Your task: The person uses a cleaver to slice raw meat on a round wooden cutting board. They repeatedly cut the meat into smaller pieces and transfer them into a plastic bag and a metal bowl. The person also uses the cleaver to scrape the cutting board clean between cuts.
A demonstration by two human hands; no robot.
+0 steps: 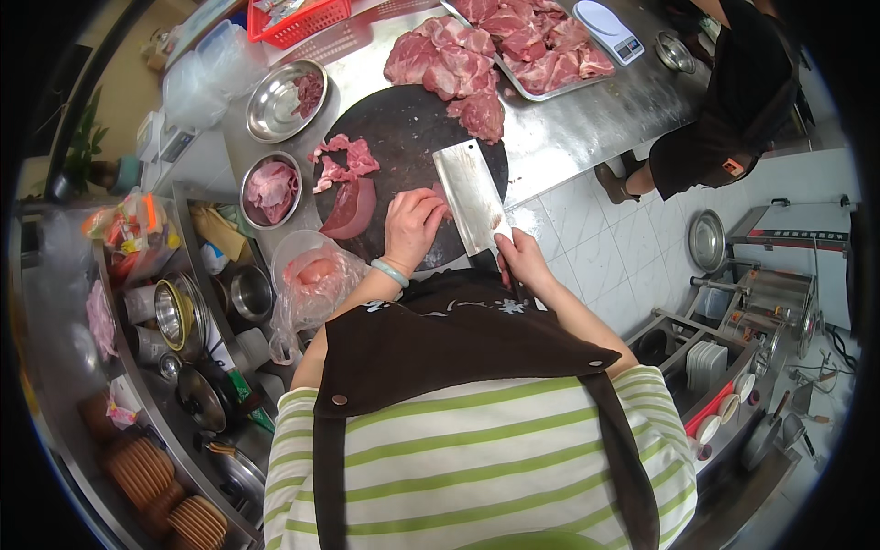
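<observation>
My right hand (524, 260) grips the handle of a Chinese cleaver (471, 196), its broad blade tilted over the right part of a round dark chopping board (405, 130). Beside the blade, my left hand (414, 225) has curled fingers on a small piece of raw meat (442, 198), partly hidden under them. A larger dark-red slab of meat (350, 210) lies left of that hand. Above the slab are pale pink trimmings (347, 158). Big cuts of raw meat (447, 58) overlap the far edge of the board.
A metal tray (550, 95) heaped with meat and a white kitchen scale (612, 31) stand farther back. Left of the board are two steel bowls (265, 103) (256, 218) with meat and a plastic-bagged tub (313, 275). A person in dark clothing (729, 124) stands at right.
</observation>
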